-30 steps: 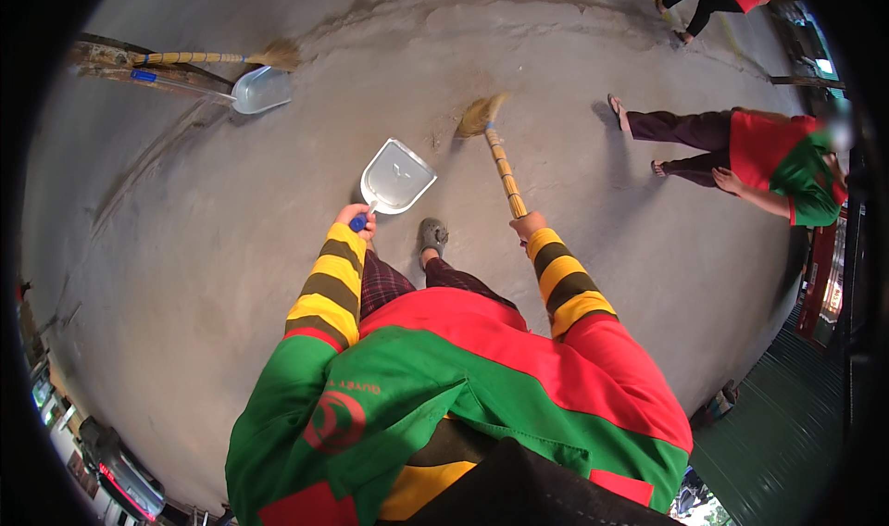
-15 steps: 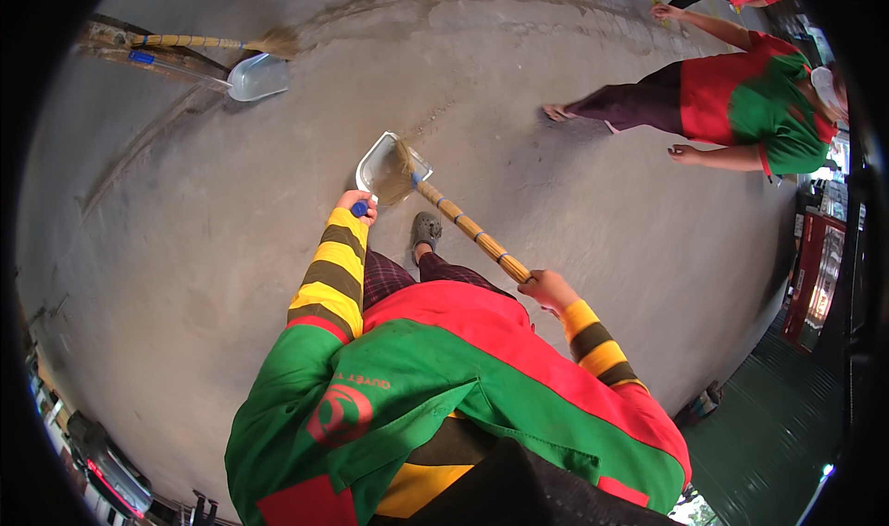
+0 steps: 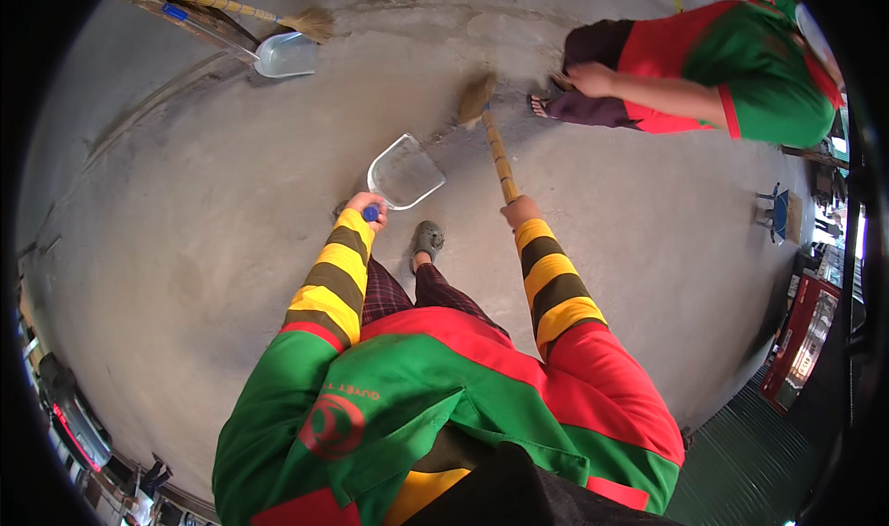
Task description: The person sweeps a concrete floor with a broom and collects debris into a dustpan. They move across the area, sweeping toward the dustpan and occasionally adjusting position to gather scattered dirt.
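My left hand (image 3: 366, 209) is closed round the blue-tipped handle of a dustpan (image 3: 406, 171), whose pale pan sits near the floor just ahead of my feet. In my right hand (image 3: 522, 211) is the straw handle of a hand broom (image 3: 500, 156), bound with dark bands. Its bristle head points away from me, to the right of the dustpan and apart from it. A thin streak of dirt shows on the grey floor between the pan and the bristles.
Another person (image 3: 685, 72) in a red and green shirt stands at the far right, near my broom head. At the far left, a second broom (image 3: 231, 6) and second dustpan (image 3: 287, 56) lie by a wooden post (image 3: 185, 17). A red cabinet-like object (image 3: 801, 341) stands at the right edge.
My right hand has moved forward, carrying the broom out of the dustpan to the far right. The dustpan has shifted slightly right. The other person has come closer and bent an arm.
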Demonstrator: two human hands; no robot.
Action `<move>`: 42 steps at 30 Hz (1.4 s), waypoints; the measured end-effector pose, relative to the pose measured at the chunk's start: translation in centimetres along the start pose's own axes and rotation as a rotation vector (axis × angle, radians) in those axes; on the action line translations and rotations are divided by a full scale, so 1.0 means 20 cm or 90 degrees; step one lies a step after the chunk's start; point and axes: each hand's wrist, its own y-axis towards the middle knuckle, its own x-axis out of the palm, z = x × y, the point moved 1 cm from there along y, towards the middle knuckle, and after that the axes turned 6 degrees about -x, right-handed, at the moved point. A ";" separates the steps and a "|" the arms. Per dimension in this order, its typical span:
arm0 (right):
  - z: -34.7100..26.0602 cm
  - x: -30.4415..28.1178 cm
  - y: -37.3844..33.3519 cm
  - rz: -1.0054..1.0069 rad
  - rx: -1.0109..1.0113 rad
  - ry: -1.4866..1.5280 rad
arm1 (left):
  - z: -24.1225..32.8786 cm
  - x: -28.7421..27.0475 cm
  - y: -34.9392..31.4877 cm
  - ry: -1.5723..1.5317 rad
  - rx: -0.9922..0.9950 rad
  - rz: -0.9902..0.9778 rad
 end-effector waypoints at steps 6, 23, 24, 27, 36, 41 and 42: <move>0.12 0.21 -0.43 -0.157 -0.008 0.034 | 0.04 0.00 -0.01 -0.006 0.006 -0.010; 0.44 -0.44 -0.79 -0.020 0.086 0.222 | 0.05 -0.01 -0.04 0.000 -0.026 -0.046; 0.45 -0.47 -0.69 0.027 0.055 0.181 | 0.05 -0.01 -0.05 -0.005 -0.027 -0.020; 0.43 -0.56 -0.27 0.086 0.050 0.046 | 0.03 0.00 -0.07 -0.013 -0.025 -0.033; -0.02 -0.43 0.57 0.031 0.024 -0.148 | 0.04 0.02 -0.06 0.014 -0.051 0.025; -0.05 -0.27 0.32 -0.101 -0.122 -0.254 | 0.03 0.04 -0.11 0.017 -0.015 0.016; -0.04 -0.25 0.25 -0.109 -0.141 -0.255 | 0.03 0.05 -0.12 0.020 -0.005 0.017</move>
